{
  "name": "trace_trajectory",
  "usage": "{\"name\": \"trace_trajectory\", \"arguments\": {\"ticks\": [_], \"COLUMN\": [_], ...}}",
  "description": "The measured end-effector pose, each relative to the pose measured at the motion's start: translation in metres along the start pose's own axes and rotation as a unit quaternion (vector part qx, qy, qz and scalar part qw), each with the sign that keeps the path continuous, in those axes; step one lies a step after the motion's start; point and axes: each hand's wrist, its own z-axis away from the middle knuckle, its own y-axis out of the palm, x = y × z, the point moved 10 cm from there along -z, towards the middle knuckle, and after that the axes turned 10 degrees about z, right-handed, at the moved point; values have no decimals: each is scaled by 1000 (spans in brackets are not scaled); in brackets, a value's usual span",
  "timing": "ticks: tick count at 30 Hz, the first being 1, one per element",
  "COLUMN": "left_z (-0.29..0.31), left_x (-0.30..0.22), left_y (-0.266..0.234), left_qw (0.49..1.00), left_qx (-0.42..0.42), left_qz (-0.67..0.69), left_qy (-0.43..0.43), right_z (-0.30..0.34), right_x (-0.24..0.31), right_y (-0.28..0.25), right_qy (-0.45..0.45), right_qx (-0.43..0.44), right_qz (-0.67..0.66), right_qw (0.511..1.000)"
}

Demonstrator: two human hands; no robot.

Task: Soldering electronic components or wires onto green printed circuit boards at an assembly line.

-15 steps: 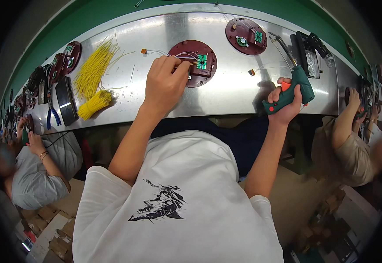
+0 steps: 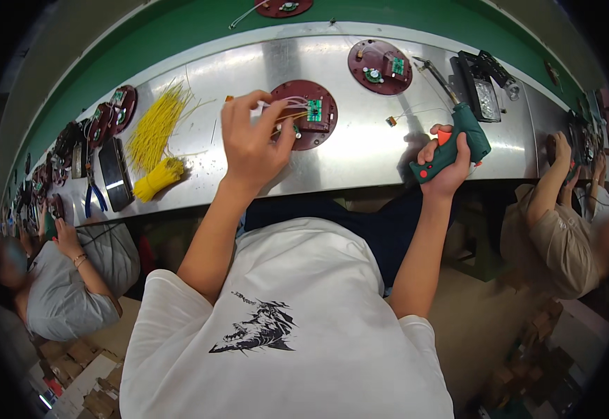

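Observation:
My left hand (image 2: 252, 143) hovers at the left edge of a round maroon plastic disc (image 2: 303, 88), its fingers curved and apart. Nothing shows gripped between them. White and yellow wires run from a small green circuit board (image 2: 315, 110) on the disc toward these fingers, which hide part of the wires. My right hand (image 2: 445, 171) is wrapped round the handle of a green soldering gun (image 2: 471, 136) with an orange-red trigger. Its tip points up and away, above the steel table. Left of the gun a small orange part (image 2: 391, 121) lies on thin wires.
A second maroon disc (image 2: 381, 82) lies farther back. Loose yellow wires (image 2: 156, 129) and a tied yellow bundle (image 2: 159, 179) are at left, by blue-handled pliers (image 2: 96, 198). A black stand (image 2: 485, 98) stands at back right. Co-workers sit at both sides.
My left fingers have spread from a pinch at the wires and drawn slightly left off the disc. My right hand keeps hold of the soldering gun. The view has shifted slightly.

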Motion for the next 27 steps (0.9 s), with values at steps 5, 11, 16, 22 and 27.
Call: {"name": "trace_trajectory", "arguments": {"ticks": [5, 11, 16, 22, 27], "left_z": [-39, -26, -53, -135, -193], "left_x": [-8, 12, 51, 191, 239], "left_y": [16, 53, 56, 44, 60], "left_qw": [989, 947, 941, 957, 889], "left_qx": [150, 308, 297, 193, 83], "left_qz": [10, 68, 99, -101, -369], "left_qy": [3, -58, -126, -192, -259], "right_z": [-3, 3, 2, 0, -5], "right_x": [2, 4, 8, 9, 11], "right_y": [-4, -7, -12, -13, -13], "right_qy": [2, -9, -22, -21, -18], "right_qx": [-27, -53, -71, -93, -113], "right_qz": [-10, -31, -34, -48, -42], "right_qw": [1000, 998, 997, 994, 993]}}
